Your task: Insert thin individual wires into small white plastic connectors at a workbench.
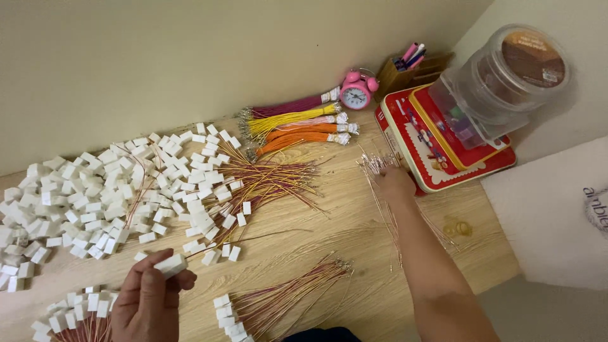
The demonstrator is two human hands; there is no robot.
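A small white plug (171,264) sits pinched in the left hand (149,301) low over the counter (354,215). The right hand (394,185) reaches into loose white wires (375,163) beside the red tin (437,142), fingers closing on a strand; picking out one wire seems the step, needing a fine pinch.

Just two bare hands and one long forearm, no gear at all

The left hand (149,304) down at 7 o'clock shows no glove, ring or watch, cut off at the wrist by the frame edge. The right hand (394,185) and forearm, running to 5 o'clock, are sleeveless, with no bracelet.
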